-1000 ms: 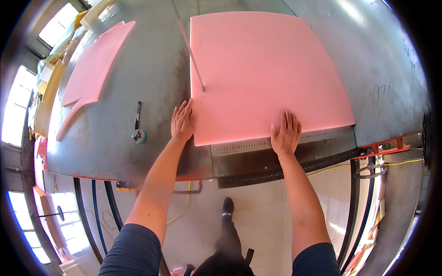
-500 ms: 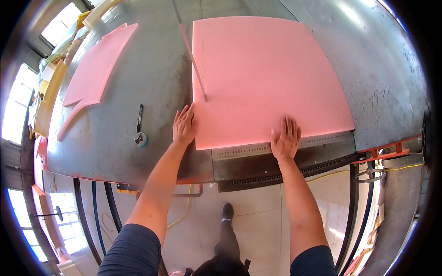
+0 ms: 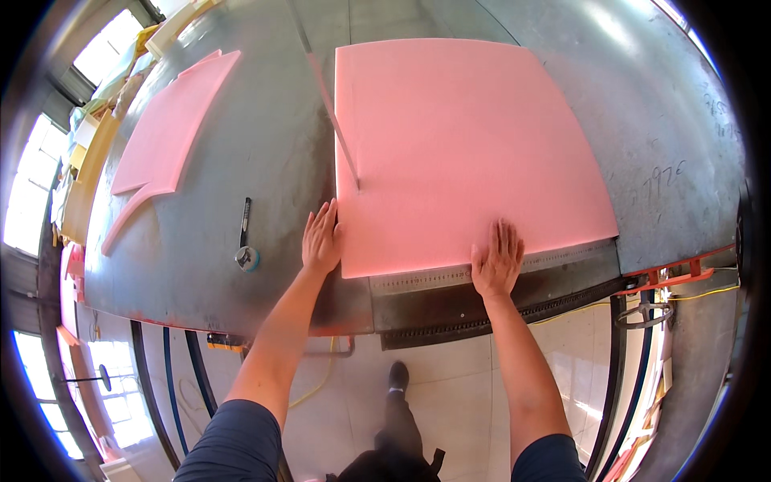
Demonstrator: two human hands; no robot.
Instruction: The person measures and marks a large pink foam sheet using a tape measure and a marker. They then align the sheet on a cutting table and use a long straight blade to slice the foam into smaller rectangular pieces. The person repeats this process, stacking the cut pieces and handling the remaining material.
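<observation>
We are looking at a broad sheet-metal table (image 3: 273,153), with a large pink foam sheet (image 3: 466,145) lying flat on it, its front edge alongside a ruled metal scale (image 3: 426,279) set along the table's near side. Smaller pink foam pieces (image 3: 173,128), one a curved strip, lie well apart at the left. A thin metal blade (image 3: 325,100) slants down in our view and meets the sheet near its left edge.

The right hand (image 3: 498,261) rests flat on the sheet near its front edge, gripping nothing; the left hand (image 3: 322,241) lies along the left edge, fingers straight, closed around nothing. We cannot tell how hard either presses. Last, a dark pen (image 3: 245,221) and a small round tape (image 3: 246,258) lie together left of the hands.

We judge the left fingers most at risk: a forward slip could carry them toward the blade. With no grasp, uneven pressure could also twist the sheet and skew its edge from the scale.
</observation>
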